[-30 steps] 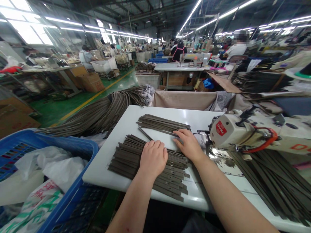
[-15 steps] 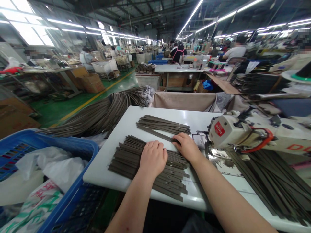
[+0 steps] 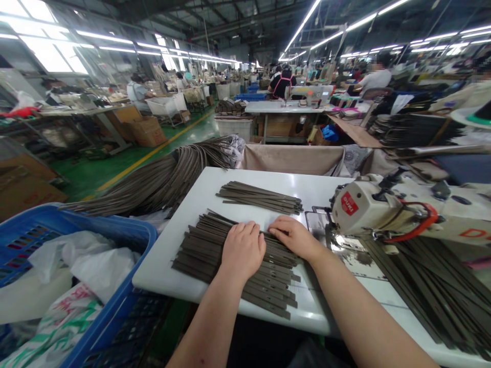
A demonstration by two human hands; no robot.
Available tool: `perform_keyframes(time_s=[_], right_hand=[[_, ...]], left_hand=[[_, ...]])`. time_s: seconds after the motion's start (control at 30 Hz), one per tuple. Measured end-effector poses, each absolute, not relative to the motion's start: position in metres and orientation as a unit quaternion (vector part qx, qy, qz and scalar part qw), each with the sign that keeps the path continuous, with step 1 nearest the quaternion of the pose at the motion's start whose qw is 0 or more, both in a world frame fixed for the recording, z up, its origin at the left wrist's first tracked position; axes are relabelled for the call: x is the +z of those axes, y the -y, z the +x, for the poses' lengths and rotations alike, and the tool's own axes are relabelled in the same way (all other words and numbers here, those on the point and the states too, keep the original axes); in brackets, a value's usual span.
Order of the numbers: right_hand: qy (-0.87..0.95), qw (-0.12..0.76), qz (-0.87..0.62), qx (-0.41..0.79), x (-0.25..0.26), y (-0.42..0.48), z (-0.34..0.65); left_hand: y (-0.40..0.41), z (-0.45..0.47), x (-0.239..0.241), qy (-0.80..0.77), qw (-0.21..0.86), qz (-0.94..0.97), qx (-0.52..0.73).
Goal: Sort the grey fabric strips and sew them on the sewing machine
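My left hand (image 3: 244, 250) lies palm down across the near pile of dark grey-brown strips (image 3: 201, 253), fingers stretched over them. At the far edge of this pile, my right hand (image 3: 294, 238) has its fingers bent around the end of one strip, partly hidden under the fingers. The strips lie side by side, with small marks or slots near their right ends. Beyond my hands is a smaller bundle of the same strips (image 3: 261, 197). Both piles rest on a white sewing table (image 3: 169, 271).
A sewing machine (image 3: 356, 204) stands at the right, with more long strips (image 3: 441, 291) beside it. At left is a blue basket (image 3: 148, 232) with plastic bags (image 3: 95, 260). A large bundle of long strips (image 3: 164, 176) hangs behind it. Several people work farther back.
My right hand has drawn one strip from beside the far bundle toward me, onto the near pile's far edge. My left hand has stayed on the near pile.
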State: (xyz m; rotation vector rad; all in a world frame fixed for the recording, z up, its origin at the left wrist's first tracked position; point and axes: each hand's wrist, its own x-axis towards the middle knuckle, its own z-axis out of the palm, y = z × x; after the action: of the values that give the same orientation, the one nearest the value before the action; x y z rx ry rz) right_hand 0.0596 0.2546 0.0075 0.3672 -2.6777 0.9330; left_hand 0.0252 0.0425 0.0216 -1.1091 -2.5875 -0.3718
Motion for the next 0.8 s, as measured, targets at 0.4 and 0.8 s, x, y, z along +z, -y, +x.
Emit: perform_keyframes(time_s=[0.4, 0.8], right_hand=[[0.978, 0.178, 0.002, 0.110, 0.000, -0.259, 0.051], [0.956, 0.241, 0.006, 0.165, -0.003, -0.259, 0.054]], left_hand=[[-0.042, 0.026, 0.024, 0.894, 0.169, -0.391, -0.137], [-0.043, 0.026, 0.019, 0.905, 0.159, -0.371, -0.132]])
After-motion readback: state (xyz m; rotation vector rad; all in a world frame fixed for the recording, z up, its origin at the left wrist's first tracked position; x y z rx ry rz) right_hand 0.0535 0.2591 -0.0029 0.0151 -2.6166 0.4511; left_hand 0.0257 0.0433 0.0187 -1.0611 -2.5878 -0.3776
